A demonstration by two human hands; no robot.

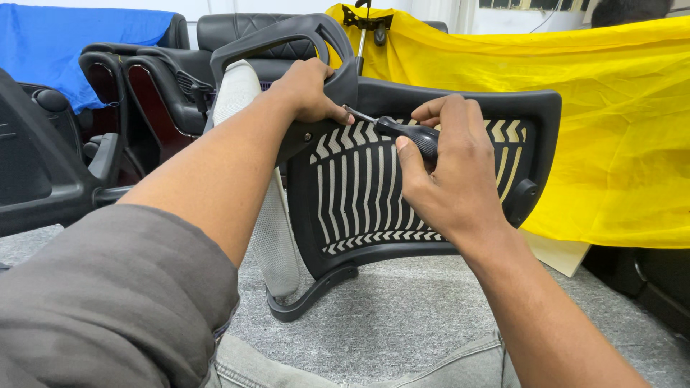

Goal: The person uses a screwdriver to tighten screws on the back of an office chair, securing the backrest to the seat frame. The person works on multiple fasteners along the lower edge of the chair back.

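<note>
Left hand (307, 90): closed around the black armrest loop (287, 36) at the chair back's upper corner, fingers curled tight; the part is apparently steadied this way against the tool's push.
Right hand (449, 169): the screwdriver (402, 131) is gripped by its dark handle, fingers wrapped and thumb laid along it; the metal shaft is angled up-left toward the joint just beside the left hand's fingers.
Chair back (359, 194): black slatted frame, stood upright on the grey carpet (402, 323) between the knees, so the joint is faced.
Behind: yellow cloth (611, 129); blue cloth (65, 43); black chairs (158, 79).
</note>
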